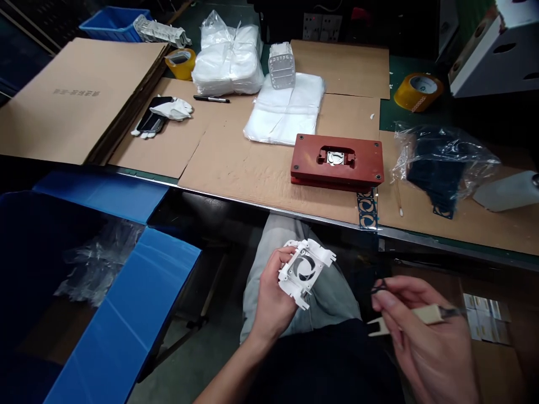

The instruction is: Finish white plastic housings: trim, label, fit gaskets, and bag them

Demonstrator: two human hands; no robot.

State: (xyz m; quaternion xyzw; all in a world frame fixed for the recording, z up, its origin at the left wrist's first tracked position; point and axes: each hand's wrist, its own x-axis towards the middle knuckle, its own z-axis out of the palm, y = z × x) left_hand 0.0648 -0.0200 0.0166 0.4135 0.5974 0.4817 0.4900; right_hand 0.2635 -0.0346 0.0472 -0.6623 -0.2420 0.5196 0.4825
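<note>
Two hands busy: left hand (pixel 273 297) closed around white frame (pixel 306 269), right hand (pixel 421 331) pinching tweezers (pixel 421 315), tips gripping small black piece (pixel 381 288). Best hold frame steady, squeeze light.

A factory assembly and packing station. The table (pixel 404 67) is lined with flattened cardboard (pixel 236 163) and carries a red metal jig (pixel 307 154). Behind the jig lie stacked plastic bags (pixel 286 112); right of it, a packing-tape roll (pixel 418 91) and bagged dark parts (pixel 442 163); left, below it, a blue corrugated-plastic box (pixel 126 314).
</note>
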